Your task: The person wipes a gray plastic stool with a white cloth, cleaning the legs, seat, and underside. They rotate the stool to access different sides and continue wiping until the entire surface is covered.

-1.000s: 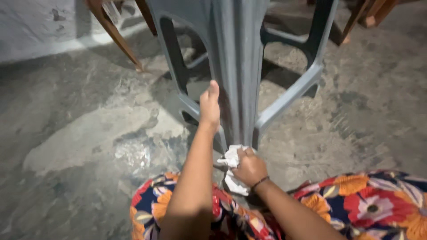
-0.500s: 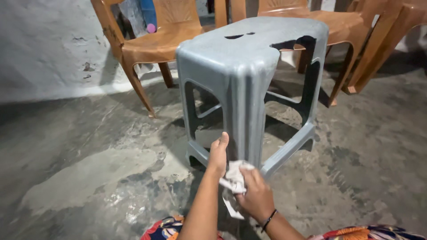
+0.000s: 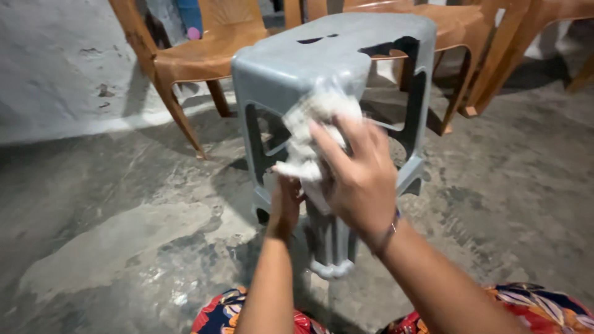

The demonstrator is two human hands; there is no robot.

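A grey plastic stool (image 3: 291,55) stands on the concrete floor right in front of me, its near leg facing me and its seat broken with holes. My right hand (image 3: 359,176) is raised in front of that leg and grips a crumpled white cloth (image 3: 309,133), pressed against the upper leg just under the seat. My left hand (image 3: 284,207) holds the same leg lower down, partly hidden behind the cloth and my right hand. My flowered dress shows at the bottom edge.
Brown plastic chairs (image 3: 204,55) stand behind the stool, one at the left and others at the back right (image 3: 495,43). A pale wall (image 3: 55,74) runs along the left. The rough concrete floor (image 3: 124,235) has a lighter patch at the left.
My right hand has risen with the cloth from the bottom of the stool's leg to its top. The view has tilted up, and my left hand keeps hold of the leg.
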